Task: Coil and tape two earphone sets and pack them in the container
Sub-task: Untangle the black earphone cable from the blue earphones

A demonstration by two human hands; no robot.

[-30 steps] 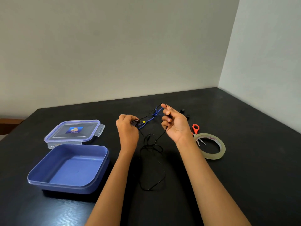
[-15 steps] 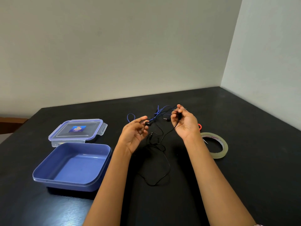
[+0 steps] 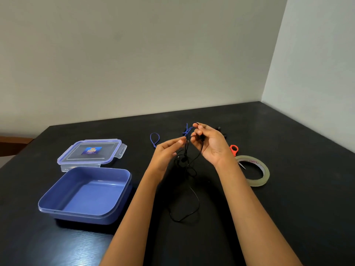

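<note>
We judge early stage: right hand [image 3: 210, 144] pinches black cord [image 3: 184, 159], left hand [image 3: 168, 152] spread beside it; neither set coiled, taped, or in container [image 3: 90, 194].

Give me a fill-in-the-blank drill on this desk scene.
The black cord is pinched by the ___ hand. The open container is ___ in colour. The scissors lie beside the roll of ___.
Missing words: right; blue; tape.

Your smooth blue plastic container [image 3: 107, 172] at lower left, clear plastic lid [image 3: 108, 153], matt black table [image 3: 288, 217], glossy tape roll [image 3: 256, 182]
</note>
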